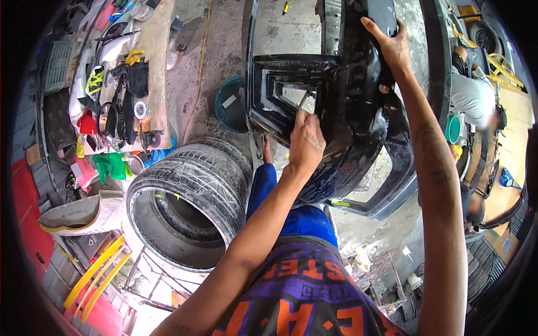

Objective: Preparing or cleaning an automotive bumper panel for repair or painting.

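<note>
A glossy black car bumper (356,84) stands before me, wet or scuffed in places. It has a recessed, angular opening (263,92) on its left side. My left hand (307,140) is closed at the lower edge of that opening, knuckles up. A thin pale piece (307,102) shows just above its fingers, and I cannot tell what it is. My right hand (392,46) grips the bumper's far right side, thumb on the black surface and fingers bent over the edge.
Two worn tyres (210,168) lie at my left. Beyond them stand a teal bucket (221,119) and a board (154,61) crowded with parts. Yellow curved strips (95,271) are at lower left. A co-worker in a light shirt (473,98) bends at the right near a green bucket (453,129).
</note>
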A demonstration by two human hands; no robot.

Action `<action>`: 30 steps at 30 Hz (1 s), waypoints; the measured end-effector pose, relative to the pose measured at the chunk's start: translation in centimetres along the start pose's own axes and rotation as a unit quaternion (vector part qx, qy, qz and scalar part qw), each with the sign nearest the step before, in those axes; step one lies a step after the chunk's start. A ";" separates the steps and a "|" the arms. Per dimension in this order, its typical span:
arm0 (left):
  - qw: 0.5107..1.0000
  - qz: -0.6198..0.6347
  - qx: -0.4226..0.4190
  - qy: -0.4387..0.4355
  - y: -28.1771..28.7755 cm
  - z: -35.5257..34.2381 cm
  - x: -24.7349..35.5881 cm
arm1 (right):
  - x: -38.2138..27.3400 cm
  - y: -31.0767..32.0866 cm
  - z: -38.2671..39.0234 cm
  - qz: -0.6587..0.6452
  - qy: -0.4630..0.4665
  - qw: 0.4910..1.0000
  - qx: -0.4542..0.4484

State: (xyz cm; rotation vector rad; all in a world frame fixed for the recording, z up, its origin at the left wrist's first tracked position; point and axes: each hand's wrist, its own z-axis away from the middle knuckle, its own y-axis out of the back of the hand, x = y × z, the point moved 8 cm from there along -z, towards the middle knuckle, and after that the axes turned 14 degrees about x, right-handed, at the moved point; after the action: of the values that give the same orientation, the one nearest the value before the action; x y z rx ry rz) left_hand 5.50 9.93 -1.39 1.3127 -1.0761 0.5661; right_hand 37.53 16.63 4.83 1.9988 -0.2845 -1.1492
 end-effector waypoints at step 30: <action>0.995 0.057 0.042 -0.070 -1.9 -5.3 -0.3 | -1.5 0.1 0.9 -0.070 -0.054 0.996 -0.028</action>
State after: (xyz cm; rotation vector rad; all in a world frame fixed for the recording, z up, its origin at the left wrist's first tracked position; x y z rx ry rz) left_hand 8.56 14.60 -2.09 1.3874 -1.2597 0.6166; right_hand 35.99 16.90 5.62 1.9363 -0.1658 -1.3410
